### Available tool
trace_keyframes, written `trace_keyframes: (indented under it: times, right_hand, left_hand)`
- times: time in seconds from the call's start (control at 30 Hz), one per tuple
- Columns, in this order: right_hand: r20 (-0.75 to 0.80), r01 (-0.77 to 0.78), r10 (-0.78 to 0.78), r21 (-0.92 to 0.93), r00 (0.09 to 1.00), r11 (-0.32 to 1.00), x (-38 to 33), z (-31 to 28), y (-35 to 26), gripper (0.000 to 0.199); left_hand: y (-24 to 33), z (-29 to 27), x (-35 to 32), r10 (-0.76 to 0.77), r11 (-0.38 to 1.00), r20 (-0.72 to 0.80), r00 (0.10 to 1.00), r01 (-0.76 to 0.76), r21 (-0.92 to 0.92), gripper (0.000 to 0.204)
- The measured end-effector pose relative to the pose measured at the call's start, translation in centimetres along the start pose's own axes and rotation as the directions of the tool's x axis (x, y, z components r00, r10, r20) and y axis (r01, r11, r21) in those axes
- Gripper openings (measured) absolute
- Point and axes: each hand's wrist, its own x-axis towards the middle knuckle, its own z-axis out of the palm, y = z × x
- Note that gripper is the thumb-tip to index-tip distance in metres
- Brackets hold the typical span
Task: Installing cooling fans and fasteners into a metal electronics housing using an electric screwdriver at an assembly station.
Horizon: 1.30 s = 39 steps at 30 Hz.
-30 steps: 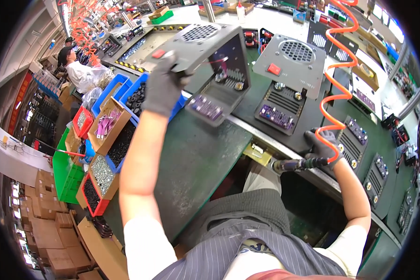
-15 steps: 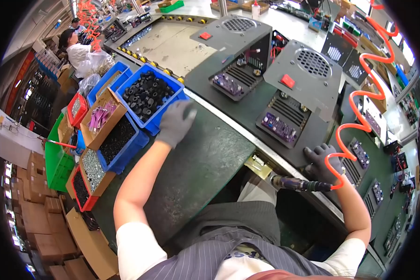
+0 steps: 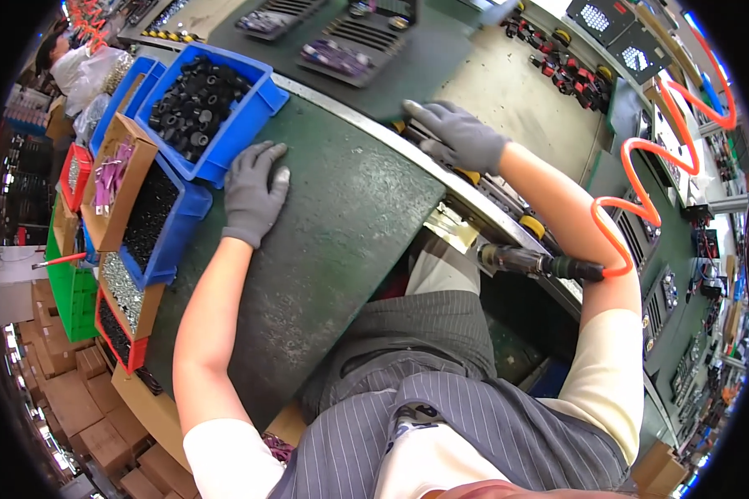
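My left hand (image 3: 256,193), in a grey glove, rests on the green mat (image 3: 333,200) with its fingers loosely apart and holds nothing. Just beyond it is a blue bin (image 3: 276,87) of black rubber-like parts. My right hand (image 3: 462,133), gloved the same, reaches forward with fingers stretched at the near right corner of a dark board (image 3: 420,62). Whether the fingertips touch the board I cannot tell. On that board stand metal housings (image 3: 362,46), cut off by the top of the picture, with a purple circuit board (image 3: 334,56) in the nearer one.
A power screwdriver (image 3: 516,260) on an orange coiled hose (image 3: 632,158) lies by the rail below my right forearm. Trays of screws (image 3: 121,291) and a box of purple parts (image 3: 112,179) stand left. Rollers (image 3: 562,75) edge the conveyor. Another person is at far left.
The dark board with its housings has slid away to the left, uncovering the conveyor. My right hand has moved forward and left; my left hand has drawn back onto the mat. The view has shifted.
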Motion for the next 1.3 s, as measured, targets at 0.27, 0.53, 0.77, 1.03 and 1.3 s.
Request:
trace_keyframes:
  times: [0.27,0.53,0.77,1.03,1.3]
  right_hand:
    - [0.443,-0.406,0.259,0.277,0.858,0.871,-3.3,-6.7,3.6,0.046]
    - [0.521,-0.572,0.595,-0.228,0.612,0.788,-14.7,-6.6,6.2,0.043]
    - [0.467,-0.624,0.626,-0.184,0.625,0.76,-13.8,-3.0,6.7,0.025]
    - [0.026,-0.645,0.649,0.15,0.76,0.749,-15.7,-5.6,7.4,0.021]
    - [-0.493,-0.711,0.832,0.487,0.255,0.507,-40.4,-20.4,6.3,0.016]
  left_hand:
    - [-0.5,0.1,-0.1,-0.039,0.999,0.02,0.999,0.039,-0.012,0.034]
    - [-0.8,0.6,-0.2,-0.027,1.0,0.004,1.0,0.027,0.004,0.034]
    - [-1.0,0.6,0.0,0.022,1.0,0.009,1.0,-0.022,-0.012,0.034]
    - [-1.2,0.8,0.0,0.069,0.996,-0.016,0.997,-0.07,-0.061,0.031]
    - [-1.3,0.3,-0.3,0.048,0.993,0.013,0.999,-0.046,-0.107,0.029]
